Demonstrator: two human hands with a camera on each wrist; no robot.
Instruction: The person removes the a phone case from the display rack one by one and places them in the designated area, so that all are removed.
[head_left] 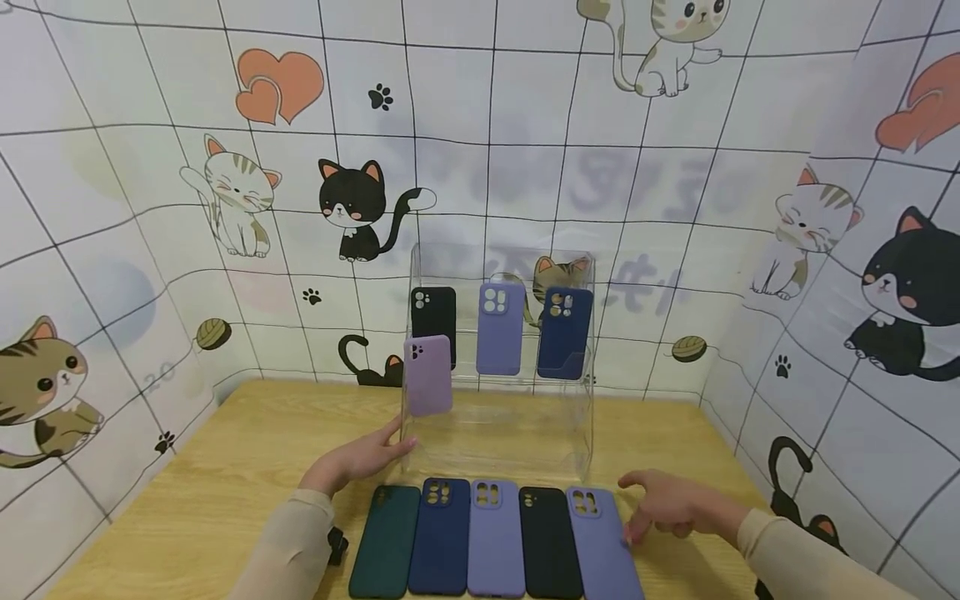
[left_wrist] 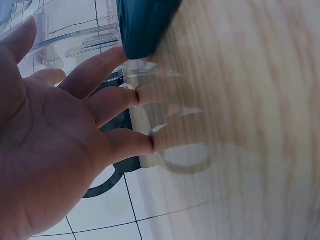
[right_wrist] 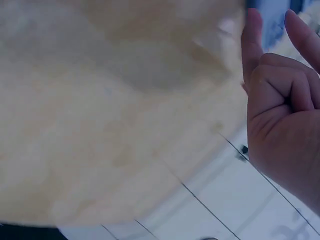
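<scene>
A clear plastic tiered rack [head_left: 591, 417] stands on the table, bearing a black phone case [head_left: 433, 312], a lavender case [head_left: 499, 346], a navy case [head_left: 564, 333] and, lower down, a pale purple case [head_left: 427, 375]. My left hand [head_left: 367, 456] is at the rack's lower left corner, its fingers spread and fingertips on the tabletop in the left wrist view. Near it lies a dark green case [head_left: 384, 546]. At the right end of the front row, my right hand [head_left: 670, 502] has its thumb at the edge of another lavender case [head_left: 606, 546]; index finger extended, other fingers curled, holding nothing.
Between the row's end cases lie a navy case [head_left: 438, 542], a lavender case [head_left: 496, 546] and a black case [head_left: 551, 546], side by side. The wooden table [head_left: 187, 500] meets cat-printed white walls [head_left: 450, 192] behind and at both sides.
</scene>
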